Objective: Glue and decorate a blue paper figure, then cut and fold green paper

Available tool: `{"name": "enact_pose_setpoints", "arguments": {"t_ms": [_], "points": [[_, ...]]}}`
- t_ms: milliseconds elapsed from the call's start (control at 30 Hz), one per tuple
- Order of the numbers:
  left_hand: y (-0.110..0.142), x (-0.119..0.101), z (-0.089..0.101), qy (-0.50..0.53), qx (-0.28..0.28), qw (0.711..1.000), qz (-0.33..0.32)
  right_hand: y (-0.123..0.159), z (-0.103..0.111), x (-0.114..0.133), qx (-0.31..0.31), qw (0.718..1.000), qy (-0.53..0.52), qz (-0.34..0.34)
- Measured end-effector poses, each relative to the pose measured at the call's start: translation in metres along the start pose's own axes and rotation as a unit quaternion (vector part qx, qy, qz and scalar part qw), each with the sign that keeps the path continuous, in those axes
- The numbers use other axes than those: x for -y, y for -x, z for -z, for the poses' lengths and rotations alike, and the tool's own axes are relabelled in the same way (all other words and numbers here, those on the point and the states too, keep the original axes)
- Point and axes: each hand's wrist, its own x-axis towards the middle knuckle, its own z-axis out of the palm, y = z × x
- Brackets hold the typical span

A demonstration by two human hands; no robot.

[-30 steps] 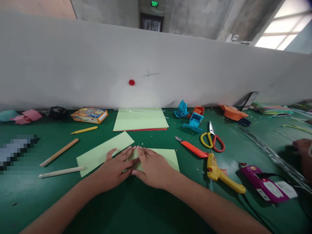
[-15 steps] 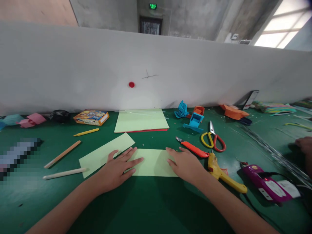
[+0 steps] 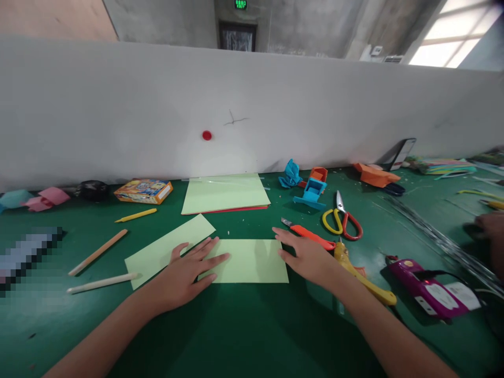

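My left hand (image 3: pixel 189 274) lies flat with spread fingers over the left end of a pale green paper strip (image 3: pixel 250 261). A second strip of pale green paper (image 3: pixel 157 252) lies slanted under and beside that hand. At the strip's right end, my right hand (image 3: pixel 305 257) is open and holds nothing, its fingers close to the paper's edge. Beyond the right hand lies a red utility knife (image 3: pixel 313 236) with its metal tip out. The yellow glue gun (image 3: pixel 366 275) is partly hidden by my right forearm.
Scissors (image 3: pixel 342 220), a purple device (image 3: pixel 433 291) with a cable, and folded blue paper (image 3: pixel 311 191) lie to the right. A stack of green sheets (image 3: pixel 226 194) lies at the back before a white partition (image 3: pixel 149 110). Wooden sticks (image 3: pixel 98 252) lie left. Another person's hand (image 3: pixel 492 231) is far right.
My right hand has slid rightward, off the strip's right end, uncovering its edge. The left hand stays on the paper. The view has shifted slightly.
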Motion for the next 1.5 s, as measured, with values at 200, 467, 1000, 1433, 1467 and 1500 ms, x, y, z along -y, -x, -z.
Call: {"name": "enact_pose_setpoints", "arguments": {"t_ms": [200, 467, 1000, 1433, 1467, 1500], "points": [[-0.002, -0.004, 0.002, 0.000, 0.043, 0.999, 0.027, -0.005, -0.001, 0.002, -0.009, 0.998, 0.018, -0.054], [-0.002, -0.004, 0.000, 0.000, 0.020, 1.000, 0.014, -0.010, 0.001, 0.010, -0.016, 0.990, 0.126, -0.068], [-0.003, -0.002, -0.003, 0.007, 0.002, 1.000, 0.008, -0.016, -0.008, 0.005, -0.035, 0.993, 0.096, -0.052], [-0.002, 0.000, -0.005, 0.005, 0.000, 1.000, -0.005, -0.010, -0.006, -0.004, 0.011, 0.991, 0.130, -0.037], [-0.002, 0.001, -0.006, 0.006, -0.004, 1.000, -0.008, -0.009, -0.004, -0.004, 0.009, 0.992, 0.120, -0.029], [-0.002, 0.001, -0.006, 0.007, -0.007, 1.000, -0.010, -0.007, -0.002, -0.005, 0.008, 0.994, 0.112, -0.015]]}}
